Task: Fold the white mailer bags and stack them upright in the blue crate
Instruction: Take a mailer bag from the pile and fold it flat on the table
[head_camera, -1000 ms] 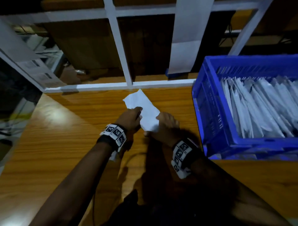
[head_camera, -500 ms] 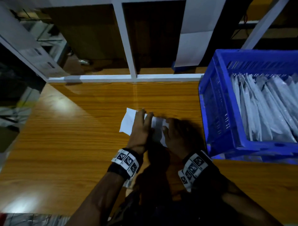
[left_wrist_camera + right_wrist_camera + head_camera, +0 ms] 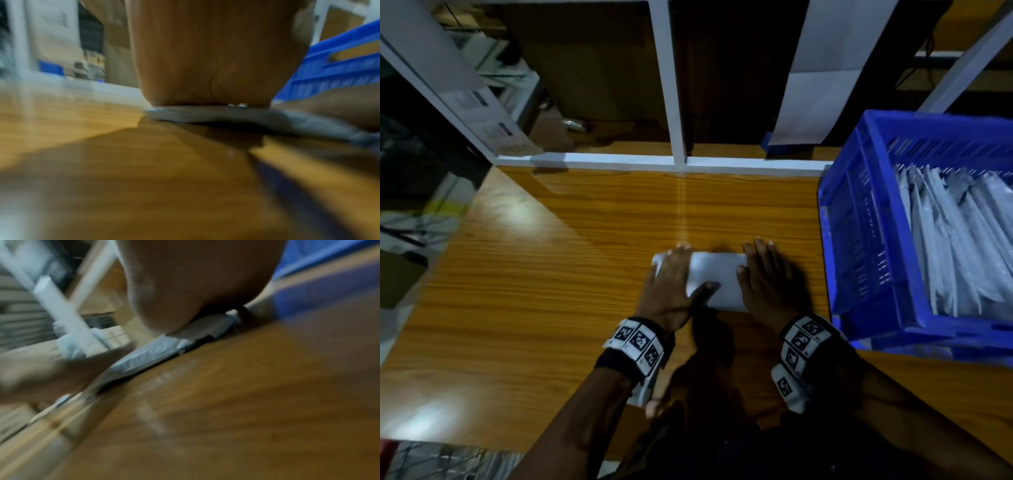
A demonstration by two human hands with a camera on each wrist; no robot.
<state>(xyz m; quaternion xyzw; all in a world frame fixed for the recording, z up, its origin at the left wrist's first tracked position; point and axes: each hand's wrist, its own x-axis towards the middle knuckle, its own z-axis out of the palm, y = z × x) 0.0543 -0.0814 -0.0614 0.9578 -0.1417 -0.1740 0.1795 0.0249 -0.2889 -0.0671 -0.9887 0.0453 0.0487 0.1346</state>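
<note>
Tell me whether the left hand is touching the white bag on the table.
Touching. The head view shows the left hand lying flat on the left end of the folded white bag, thumb across it.

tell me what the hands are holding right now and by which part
Nothing is gripped. Left hand and right hand press flat on opposite ends of the folded mailer bag, pinning it to the table.
</note>
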